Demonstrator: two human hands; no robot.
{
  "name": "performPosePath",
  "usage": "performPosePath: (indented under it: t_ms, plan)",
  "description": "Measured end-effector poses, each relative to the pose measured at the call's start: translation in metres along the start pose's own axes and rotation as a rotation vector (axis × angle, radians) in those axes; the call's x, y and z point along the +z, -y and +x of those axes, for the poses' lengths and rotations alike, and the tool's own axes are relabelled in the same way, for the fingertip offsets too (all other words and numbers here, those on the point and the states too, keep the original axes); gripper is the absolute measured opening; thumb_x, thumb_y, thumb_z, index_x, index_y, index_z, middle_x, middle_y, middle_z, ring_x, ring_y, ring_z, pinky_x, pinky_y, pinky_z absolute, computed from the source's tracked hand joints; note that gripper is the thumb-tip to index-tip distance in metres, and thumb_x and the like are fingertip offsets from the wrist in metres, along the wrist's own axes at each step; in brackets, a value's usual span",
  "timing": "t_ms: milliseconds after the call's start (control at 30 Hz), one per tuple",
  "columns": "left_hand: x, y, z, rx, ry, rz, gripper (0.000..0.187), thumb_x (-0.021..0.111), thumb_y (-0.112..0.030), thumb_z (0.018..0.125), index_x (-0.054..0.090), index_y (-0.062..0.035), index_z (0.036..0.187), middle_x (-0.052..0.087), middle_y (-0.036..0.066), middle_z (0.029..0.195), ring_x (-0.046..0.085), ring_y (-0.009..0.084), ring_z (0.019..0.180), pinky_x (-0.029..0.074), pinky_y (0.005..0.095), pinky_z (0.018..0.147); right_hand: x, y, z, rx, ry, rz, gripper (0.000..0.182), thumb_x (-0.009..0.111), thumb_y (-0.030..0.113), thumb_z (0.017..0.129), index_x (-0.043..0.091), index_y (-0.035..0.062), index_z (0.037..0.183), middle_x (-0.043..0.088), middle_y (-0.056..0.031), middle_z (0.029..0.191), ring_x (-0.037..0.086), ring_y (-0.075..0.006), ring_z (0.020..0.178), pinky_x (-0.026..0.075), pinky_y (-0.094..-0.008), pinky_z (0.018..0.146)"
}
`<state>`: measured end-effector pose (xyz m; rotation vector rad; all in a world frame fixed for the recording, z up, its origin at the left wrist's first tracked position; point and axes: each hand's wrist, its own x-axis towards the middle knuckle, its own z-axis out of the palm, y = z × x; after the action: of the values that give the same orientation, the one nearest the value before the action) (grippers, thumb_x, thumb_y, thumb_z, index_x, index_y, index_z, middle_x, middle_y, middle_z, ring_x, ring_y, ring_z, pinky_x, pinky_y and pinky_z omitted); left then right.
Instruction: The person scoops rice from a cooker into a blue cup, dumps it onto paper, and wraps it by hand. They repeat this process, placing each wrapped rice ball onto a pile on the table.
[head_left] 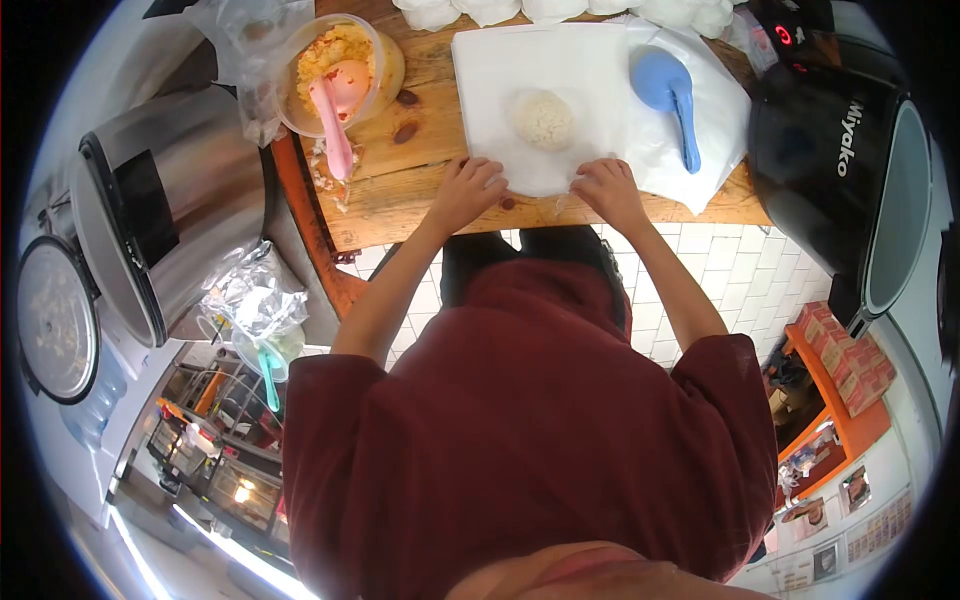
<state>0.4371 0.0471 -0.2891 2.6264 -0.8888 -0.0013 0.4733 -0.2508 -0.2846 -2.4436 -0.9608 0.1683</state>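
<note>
So the white paper (pixel 490 80) is on the wooden desk (pixel 390 215), rice mound (pixel 545 120) about mid-sheet. Left hand (pixel 467 190) and right hand (pixel 607 188) are at its near corners, fingers curled in; thumbs are hard to make out, so can't tell if either is really pinching. The paper's near edge faces the person, no obvious long axis, and its right side blends into the sheets under the blue scoop (pixel 663 82). White bundles (pixel 555 10) get cut off up top.
</note>
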Motion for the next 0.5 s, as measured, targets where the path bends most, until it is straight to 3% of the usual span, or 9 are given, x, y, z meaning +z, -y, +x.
performPosePath:
  t_ms: [133, 200, 267, 367, 500]
  plan:
    - [0.006, -0.002, 0.006, -0.069, -0.004, -0.069, 0.014, 0.061, -0.022, 0.082, 0.058, -0.0130, 0.091, 0.058, 0.002, 0.103, 0.053, 0.0218, 0.103, 0.038, 0.0430, 0.091, -0.007, 0.001, 0.006, 0.056, -0.013, 0.095, 0.015, 0.072, 0.023, 0.072, 0.063, 0.0156, 0.082, 0.058, 0.0016, 0.097, 0.052, -0.0203, 0.097, 0.038, -0.0413, 0.088]
    - [0.009, -0.005, 0.009, -0.120, -0.007, -0.077, 0.013, 0.061, -0.021, 0.082, 0.057, -0.0118, 0.091, 0.059, 0.002, 0.099, 0.054, 0.0213, 0.100, 0.038, 0.0420, 0.090, -0.013, 0.000, 0.010, 0.156, 0.116, 0.198, 0.016, 0.073, 0.024, 0.072, 0.064, 0.0156, 0.082, 0.057, 0.0010, 0.097, 0.052, -0.0208, 0.097, 0.037, -0.0403, 0.088]
    - [0.009, -0.005, 0.015, -0.380, -0.094, -0.236, 0.010, 0.060, -0.019, 0.084, 0.058, -0.0104, 0.090, 0.060, 0.001, 0.093, 0.056, 0.0216, 0.094, 0.039, 0.0405, 0.086, -0.017, 0.008, 0.014, 0.206, 0.084, 0.197, 0.015, 0.073, 0.024, 0.072, 0.064, 0.0159, 0.081, 0.057, 0.0013, 0.098, 0.052, -0.0205, 0.098, 0.037, -0.0410, 0.089]
    - [0.004, -0.003, 0.023, -0.444, -0.064, -0.235, 0.014, 0.063, -0.020, 0.082, 0.058, -0.0105, 0.090, 0.061, 0.001, 0.089, 0.056, 0.0230, 0.093, 0.039, 0.0402, 0.084, -0.016, 0.023, 0.019, 0.235, 0.021, 0.124, 0.015, 0.073, 0.025, 0.072, 0.064, 0.0174, 0.081, 0.056, 0.0021, 0.099, 0.052, -0.0196, 0.099, 0.036, -0.0431, 0.090]
    - [-0.009, -0.006, 0.025, -0.273, -0.056, -0.210, 0.022, 0.068, -0.025, 0.077, 0.058, -0.0107, 0.091, 0.060, 0.002, 0.094, 0.056, 0.0225, 0.096, 0.039, 0.0404, 0.085, -0.002, 0.018, 0.014, 0.138, 0.043, -0.010, 0.019, 0.073, 0.027, 0.072, 0.064, 0.0213, 0.088, 0.055, 0.0036, 0.102, 0.051, -0.0183, 0.101, 0.035, -0.0464, 0.092]
